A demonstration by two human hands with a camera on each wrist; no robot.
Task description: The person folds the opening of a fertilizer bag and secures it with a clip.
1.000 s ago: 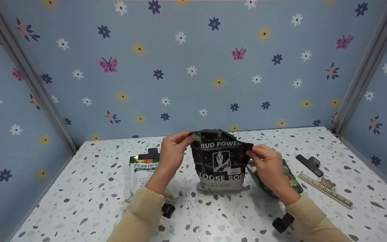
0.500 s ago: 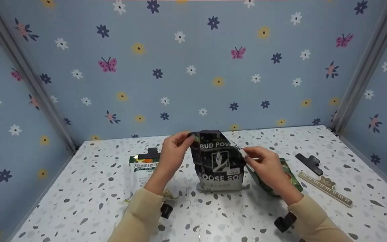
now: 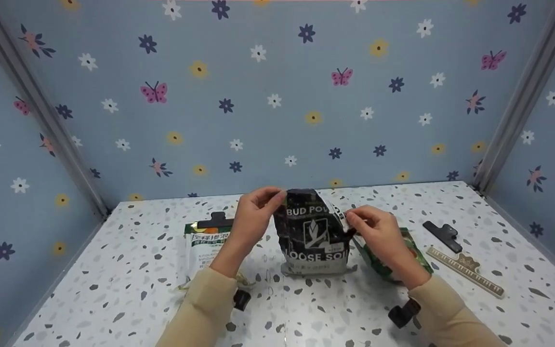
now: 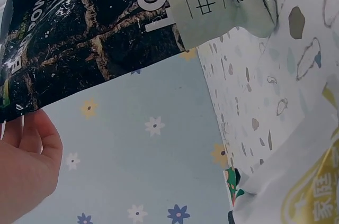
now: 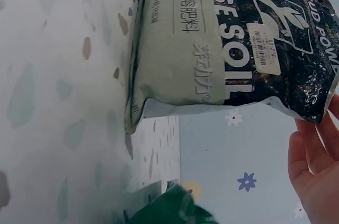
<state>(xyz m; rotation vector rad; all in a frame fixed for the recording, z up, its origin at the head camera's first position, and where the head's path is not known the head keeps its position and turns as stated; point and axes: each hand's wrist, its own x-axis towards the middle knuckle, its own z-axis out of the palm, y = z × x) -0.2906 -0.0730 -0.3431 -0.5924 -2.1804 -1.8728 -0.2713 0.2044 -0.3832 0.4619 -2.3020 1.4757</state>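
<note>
A black and grey bag of loose soil (image 3: 313, 241) stands upright on the speckled table, printed side toward me. At its upper left corner, my left hand (image 3: 253, 214) pinches the edge between thumb and fingers. My right hand (image 3: 376, 229) pinches the opposite corner, which is folded down and forward, showing a white printed strip. In the left wrist view, the left hand (image 4: 32, 155) meets the bag's top edge (image 4: 122, 33). The right wrist view has the right hand (image 5: 318, 166) at the other corner, and the bag's barcode sticker (image 5: 265, 49) shows.
Left of the soil bag lies a white packet (image 3: 203, 250) with a black clip (image 3: 218, 220) on its top. Partly behind my right hand is a green packet (image 3: 417, 253). Farther right lie a loose black clip (image 3: 443, 236) and a gold-coloured ruler-like piece (image 3: 468, 272). A flowered wall rises behind.
My right hand has moved left and slightly down, folding the bag's upper right corner over so its white side shows. My left hand has shifted slightly right at the other corner.
</note>
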